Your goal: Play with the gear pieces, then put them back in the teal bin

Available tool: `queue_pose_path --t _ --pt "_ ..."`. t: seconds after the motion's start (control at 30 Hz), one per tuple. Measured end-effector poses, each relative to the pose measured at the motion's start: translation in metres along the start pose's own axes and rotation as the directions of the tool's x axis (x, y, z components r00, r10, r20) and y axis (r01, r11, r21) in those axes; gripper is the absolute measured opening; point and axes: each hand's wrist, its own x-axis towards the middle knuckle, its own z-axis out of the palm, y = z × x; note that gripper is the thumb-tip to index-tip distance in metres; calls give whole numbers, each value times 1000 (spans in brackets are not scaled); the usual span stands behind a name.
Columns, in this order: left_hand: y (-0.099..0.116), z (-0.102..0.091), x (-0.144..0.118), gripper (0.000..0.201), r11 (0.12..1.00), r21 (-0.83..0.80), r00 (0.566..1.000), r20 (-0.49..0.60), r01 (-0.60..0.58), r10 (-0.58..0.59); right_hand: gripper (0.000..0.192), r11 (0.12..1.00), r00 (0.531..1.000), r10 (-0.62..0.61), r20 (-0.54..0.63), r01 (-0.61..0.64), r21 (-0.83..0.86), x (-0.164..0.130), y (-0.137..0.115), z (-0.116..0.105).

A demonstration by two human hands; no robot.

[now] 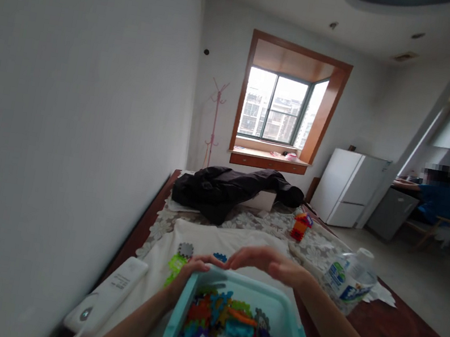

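A light teal plastic bin (298, 324) sits right in front of me, filled with colourful toothed plastic building pieces (223, 332), some with white window grids. My left hand (189, 273) is closed round the bin's far left corner, fingers along the outer rim. Above the far rim stretches my right hand (267, 262), palm down and fingers extended, its fingertips close to my left fingers; whether they touch the rim I cannot tell. Beyond the bin, a grey gear-like piece (185, 250), green pieces (176, 264) and a blue piece (219, 257) lie on a white cloth (208, 233).
A white power strip (111, 293) lies left by the wall. A large clear bottle (350, 278) stands right, with a small orange-red block build (300, 227) farther back. Black clothing (230, 189) covers the table's far end. A person in blue (439, 199) sits far right.
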Motion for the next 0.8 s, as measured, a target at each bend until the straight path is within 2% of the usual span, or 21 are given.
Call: queue_pose_path --t 0.03,0.1,0.17,0.2,0.23,0.3,0.37,0.43,0.5,0.6,0.7,0.8 --pt "3 1 -2 45 999 8 992 121 47 -47 88 1000 997 0 -81 3 29 1 17 -8" --pt "9 6 -6 58 991 -8 939 321 134 -124 83 998 956 35 -291 -47 -36 4 60 -20" --pt "14 12 -9 65 980 -35 904 394 196 -167 72 955 884 47 -465 -177 -240 8 108 -23" --pt "15 15 -11 66 979 -37 903 394 199 -169 69 910 838 -7 -546 -221 -351 11 130 -20" --pt "15 19 -12 67 981 -35 909 385 190 -162 68 861 826 -73 -559 -231 -454 13 149 -15" --pt "14 25 -13 66 985 -26 923 356 168 -147 61 743 923 -136 -361 -146 -653 20 179 -1" --pt "12 30 -15 64 983 -15 918 361 182 -164 52 617 979 -160 -122 3 -787 32 194 14" --pt "10 34 -17 65 976 0 892 406 220 -201 48 500 984 -164 73 146 -854 51 198 28" --pt "10 37 -20 66 970 6 879 423 241 -221 50 408 969 -152 197 243 -880 72 200 43" --pt "10 39 -23 63 969 15 909 342 248 -238 57 335 946 -117 301 323 -885 102 206 63" --pt "12 40 -22 64 959 49 923 265 277 -280 51 337 925 -88 371 378 -862 115 216 73" --pt "13 39 -20 63 954 43 903 313 296 -294 43 377 953 -78 294 301 -876 112 222 68"
